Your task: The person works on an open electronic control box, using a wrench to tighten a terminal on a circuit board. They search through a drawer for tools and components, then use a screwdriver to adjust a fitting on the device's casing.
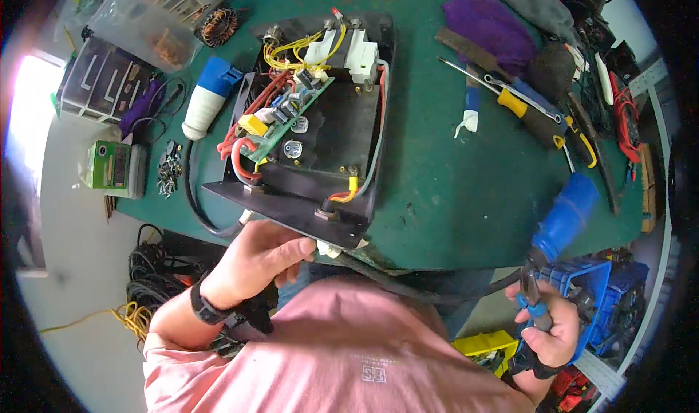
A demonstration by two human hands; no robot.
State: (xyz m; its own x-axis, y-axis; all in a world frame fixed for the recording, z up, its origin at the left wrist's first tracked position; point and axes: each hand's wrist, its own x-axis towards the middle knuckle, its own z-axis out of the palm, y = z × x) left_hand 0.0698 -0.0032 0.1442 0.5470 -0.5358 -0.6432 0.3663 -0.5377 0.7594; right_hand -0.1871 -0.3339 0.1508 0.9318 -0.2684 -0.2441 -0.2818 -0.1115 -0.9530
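Observation:
An opened black electrical chassis (328, 132) lies on the green bench mat (451, 187), showing a green circuit board (291, 111), white terminal blocks and red, yellow and grey wires. My left hand (258, 260) grips the near edge of the chassis, by a white cable fitting (329, 250). A thick black cable (408, 285) runs from that fitting to a blue industrial plug (564, 216) at the right. My right hand (546, 325) holds blue-handled pliers (531, 293) beside that cable, just below the plug.
A second blue-and-white plug (207, 96) lies left of the chassis. Clear parts boxes (156, 12), a green box (113, 167) and loose screws (169, 169) sit at the left. Screwdrivers (524, 100), a purple cloth (488, 27) and tools fill the back right. Cable coils (149, 282) lie on the floor.

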